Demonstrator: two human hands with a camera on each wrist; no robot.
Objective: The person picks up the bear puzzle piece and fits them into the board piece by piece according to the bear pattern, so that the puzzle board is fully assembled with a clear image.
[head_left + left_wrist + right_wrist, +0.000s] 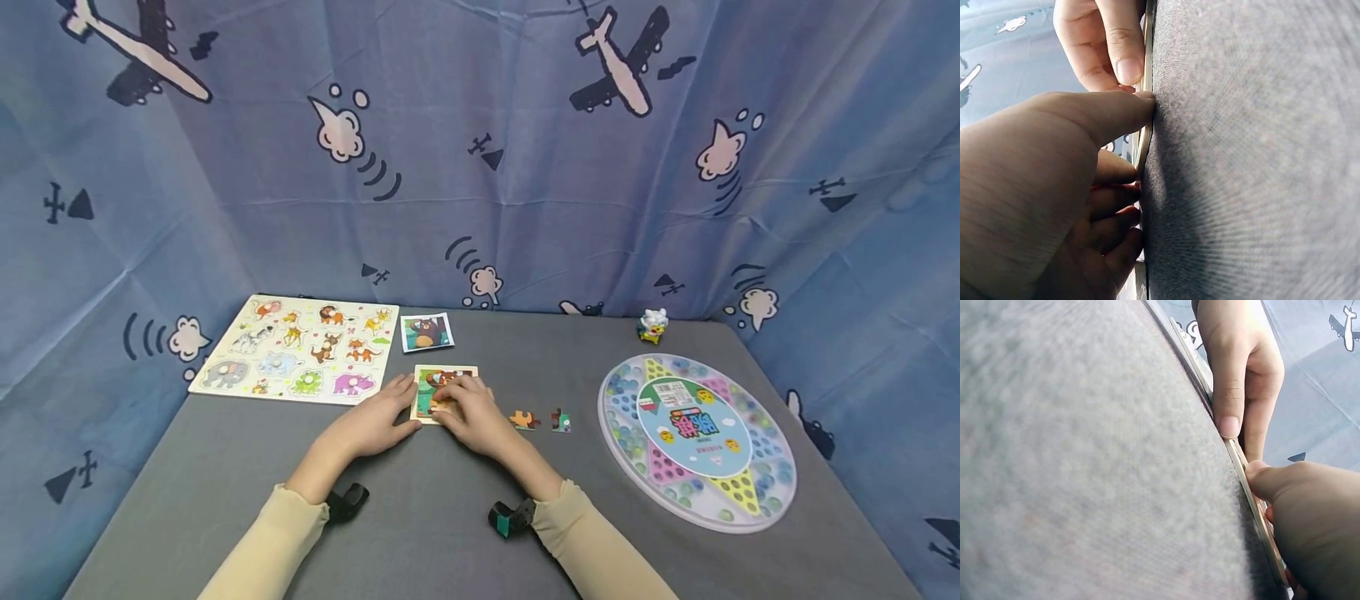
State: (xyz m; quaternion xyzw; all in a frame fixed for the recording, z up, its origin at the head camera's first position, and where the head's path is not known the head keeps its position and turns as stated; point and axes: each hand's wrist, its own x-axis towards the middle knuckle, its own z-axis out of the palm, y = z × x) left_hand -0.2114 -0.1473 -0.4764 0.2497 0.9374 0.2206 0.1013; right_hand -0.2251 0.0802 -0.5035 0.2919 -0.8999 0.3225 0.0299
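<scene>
A small wooden jigsaw puzzle board (424, 392) with a bear picture lies flat on the grey table. My left hand (377, 421) holds its left side, the thumb at the near left corner and the fingers along the edge. Over the board, my right hand (472, 412) pinches an orange-brown puzzle piece (442, 407), mostly hidden under the fingers. The right thumb (1260, 475) rests along the board's near edge in the right wrist view. Two loose pieces lie right of that hand: an orange one (524, 419) and a green and brown one (561, 420).
A bear picture card (427, 332) lies behind the board. At left is a white animal peg puzzle (262, 379). A round Chinese checkers board (611, 392) lies at right, with a small toy figure (653, 325) behind it. A patterned blue curtain (480, 208) surrounds the table.
</scene>
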